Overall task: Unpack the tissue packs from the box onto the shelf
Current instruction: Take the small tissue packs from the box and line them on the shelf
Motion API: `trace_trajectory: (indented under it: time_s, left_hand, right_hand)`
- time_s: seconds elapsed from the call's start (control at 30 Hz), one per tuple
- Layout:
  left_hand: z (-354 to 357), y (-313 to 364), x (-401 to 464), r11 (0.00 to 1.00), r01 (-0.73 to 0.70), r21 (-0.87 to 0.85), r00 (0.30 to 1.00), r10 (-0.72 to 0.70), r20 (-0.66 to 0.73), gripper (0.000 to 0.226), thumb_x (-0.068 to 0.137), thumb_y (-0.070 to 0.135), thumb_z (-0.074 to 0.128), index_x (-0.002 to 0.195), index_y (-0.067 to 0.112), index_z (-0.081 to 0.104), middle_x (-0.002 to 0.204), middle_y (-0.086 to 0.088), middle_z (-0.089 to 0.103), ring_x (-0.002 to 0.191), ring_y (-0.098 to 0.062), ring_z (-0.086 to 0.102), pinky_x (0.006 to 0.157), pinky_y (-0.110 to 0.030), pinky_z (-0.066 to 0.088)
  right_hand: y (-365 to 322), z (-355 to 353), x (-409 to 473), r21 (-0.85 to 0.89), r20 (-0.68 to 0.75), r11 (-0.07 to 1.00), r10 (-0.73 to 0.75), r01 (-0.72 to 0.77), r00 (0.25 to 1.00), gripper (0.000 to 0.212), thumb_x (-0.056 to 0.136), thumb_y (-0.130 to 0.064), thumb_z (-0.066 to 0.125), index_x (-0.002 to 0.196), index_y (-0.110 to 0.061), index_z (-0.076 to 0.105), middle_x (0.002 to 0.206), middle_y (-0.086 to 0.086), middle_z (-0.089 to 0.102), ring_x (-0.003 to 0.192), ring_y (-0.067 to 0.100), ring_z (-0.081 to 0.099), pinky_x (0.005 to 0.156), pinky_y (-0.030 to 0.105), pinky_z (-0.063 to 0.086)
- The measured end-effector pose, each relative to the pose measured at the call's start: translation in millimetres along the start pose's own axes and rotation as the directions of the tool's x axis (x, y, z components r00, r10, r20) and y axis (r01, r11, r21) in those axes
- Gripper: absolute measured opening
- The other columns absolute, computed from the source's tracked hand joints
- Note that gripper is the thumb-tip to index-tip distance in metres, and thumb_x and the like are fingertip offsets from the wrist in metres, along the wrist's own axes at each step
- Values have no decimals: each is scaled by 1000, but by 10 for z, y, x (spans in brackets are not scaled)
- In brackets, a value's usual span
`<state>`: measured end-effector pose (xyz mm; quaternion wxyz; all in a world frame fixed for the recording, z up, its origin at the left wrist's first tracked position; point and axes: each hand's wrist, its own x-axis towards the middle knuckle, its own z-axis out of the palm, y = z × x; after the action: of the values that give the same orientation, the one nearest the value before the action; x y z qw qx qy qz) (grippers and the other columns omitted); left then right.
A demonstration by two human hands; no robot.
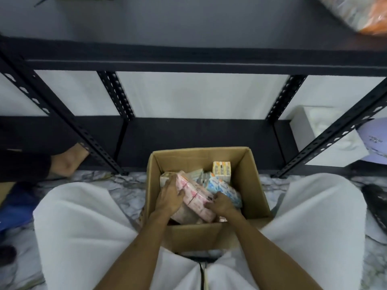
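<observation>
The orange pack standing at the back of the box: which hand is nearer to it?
Right. The right hand lies just below the orange pack; the left hand is farther, on the pink pack.

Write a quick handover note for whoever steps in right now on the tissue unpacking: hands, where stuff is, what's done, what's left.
Left hand: inside the cardboard box, fingers closed on the left end of a pink tissue pack.
Right hand: grip on the near end of the same pack.
The box sits on the floor between the knees, in front of the black shelf. Blue and orange packs lie loose inside it.
Done: nothing clear; the shelf board straight ahead shows no tissue packs from this box.
Left: lift the pink pack out, set it on the shelf, then repeat for the rest.
</observation>
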<state>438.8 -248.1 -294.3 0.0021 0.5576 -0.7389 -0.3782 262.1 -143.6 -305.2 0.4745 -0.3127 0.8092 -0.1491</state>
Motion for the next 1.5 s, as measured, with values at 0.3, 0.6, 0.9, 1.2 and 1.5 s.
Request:
trace_trajectory:
  time_s: [0.3,0.6,0.9,1.2,1.5]
  left_hand:
    - [-149,-14,272,991,10,-136,997,-21,-77,46,85,27,79,130,19,68,132,-3,67,122,-24,61,103,-31,47]
    - [-431,-25,328,964,-23,-265,993,52,103,44,91,-5,63,129,16,69,128,-1,69,120,-16,64,102,-27,52]
    - [-187,-223,225,984,139,115,941,-167,293,99,84,28,79,161,19,17,159,-12,35,139,-32,45,99,-34,48]
    - [-152,-95,100,979,107,173,991,-119,63,79,57,41,95,124,13,62,125,-8,59,110,-25,60,95,-39,55]
    - [-1203,491,-235,967,-60,-248,989,24,-145,62,58,42,98,111,23,72,106,13,67,89,3,63,72,-14,50]
  right_hand:
    - [125,-49,115,31,30,999,-19,18,999,53,85,-28,80,128,-5,59,126,8,62,114,25,58,94,31,46]
    - [-61,57,106,-125,-3,982,-141,140,990,64,91,-46,69,146,-23,47,141,8,58,128,31,53,106,45,44]
    - [27,-203,101,-116,-81,987,-124,114,989,41,87,-37,76,126,-23,69,115,8,72,111,27,64,94,39,52]
    - [136,-622,-74,18,-153,987,-153,158,976,44,90,-26,74,131,-13,65,116,9,74,98,18,68,72,21,54]
    - [-44,-1280,-478,34,-272,939,-320,342,907,21,91,-17,73,112,-13,74,86,-11,72,80,9,69,57,9,44]
